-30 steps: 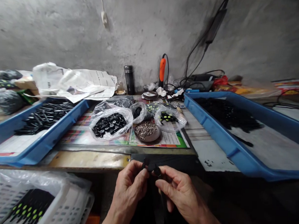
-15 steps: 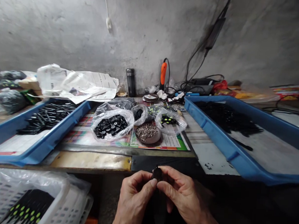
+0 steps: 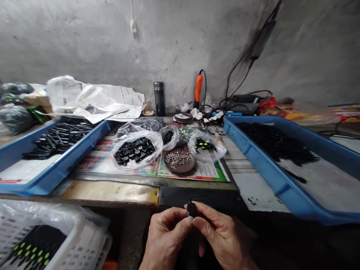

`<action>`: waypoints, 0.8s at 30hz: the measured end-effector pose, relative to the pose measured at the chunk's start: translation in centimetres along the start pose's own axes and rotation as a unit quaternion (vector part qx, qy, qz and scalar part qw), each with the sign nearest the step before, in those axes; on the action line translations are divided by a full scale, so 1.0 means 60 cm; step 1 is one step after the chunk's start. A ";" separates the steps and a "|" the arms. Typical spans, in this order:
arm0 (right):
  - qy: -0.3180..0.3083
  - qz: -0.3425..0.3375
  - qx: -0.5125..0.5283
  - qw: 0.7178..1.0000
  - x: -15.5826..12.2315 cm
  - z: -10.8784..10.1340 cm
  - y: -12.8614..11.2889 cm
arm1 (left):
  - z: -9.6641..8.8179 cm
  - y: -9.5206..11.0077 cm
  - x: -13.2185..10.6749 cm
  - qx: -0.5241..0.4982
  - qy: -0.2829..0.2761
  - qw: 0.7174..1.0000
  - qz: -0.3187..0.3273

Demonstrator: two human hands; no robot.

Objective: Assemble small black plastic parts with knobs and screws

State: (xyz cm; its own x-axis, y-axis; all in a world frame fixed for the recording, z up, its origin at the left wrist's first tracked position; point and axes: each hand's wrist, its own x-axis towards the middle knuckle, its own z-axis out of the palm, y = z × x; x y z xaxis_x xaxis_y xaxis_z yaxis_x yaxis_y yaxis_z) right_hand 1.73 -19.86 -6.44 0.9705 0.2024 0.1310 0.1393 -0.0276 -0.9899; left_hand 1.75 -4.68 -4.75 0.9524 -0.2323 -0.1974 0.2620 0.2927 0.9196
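Below the bench's front edge, my left hand (image 3: 167,238) and my right hand (image 3: 221,236) meet around a small black part (image 3: 191,209) with a rounded top. Thumbs and forefingers of both hands pinch it; its lower portion is lost against the dark background, so its exact kind cannot be made out. Beyond the hands, a round dish (image 3: 179,161) holds small metal screws. To its left lies an open plastic bag (image 3: 136,152) of black round pieces. On its right sits another bag (image 3: 207,147) with black and yellow-green pieces.
Blue trays stand at left (image 3: 73,156) and right (image 3: 273,191), both with long black parts. A white basket (image 3: 82,242) at lower left contains black pieces with yellow-green spots. Against the wall are a dark flask (image 3: 159,99) and an orange-handled tool (image 3: 198,88) with a cord.
The view has shifted slightly. Both hands keep pinching the black part, which appears slightly turned, with its rounded face showing more.
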 end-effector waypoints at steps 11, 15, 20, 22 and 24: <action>0.020 0.029 -0.039 0.999 0.008 -0.009 -0.019 | -0.001 -0.008 0.004 0.063 0.021 0.997 0.036; -0.012 0.055 -0.093 0.994 0.019 -0.013 -0.040 | -0.009 -0.028 0.004 0.147 0.013 0.987 0.069; -0.024 0.049 -0.120 0.991 0.018 -0.010 -0.052 | -0.017 -0.056 0.014 0.197 0.034 0.970 0.137; -0.021 0.058 -0.098 0.993 0.017 -0.008 -0.045 | -0.017 -0.058 0.019 0.191 0.037 0.969 0.153; -0.019 0.060 -0.071 0.995 0.016 -0.006 -0.032 | -0.012 -0.056 0.021 0.152 0.026 0.978 0.141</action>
State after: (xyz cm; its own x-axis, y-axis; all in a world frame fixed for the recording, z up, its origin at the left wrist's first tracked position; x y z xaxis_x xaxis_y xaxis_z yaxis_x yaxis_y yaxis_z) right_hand 2.47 -19.99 -4.40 0.9739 0.2267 0.0080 0.0527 -0.1920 -0.9800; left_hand 2.20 -5.33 -8.35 0.9889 -0.1319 0.0689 -0.0631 0.0472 0.9969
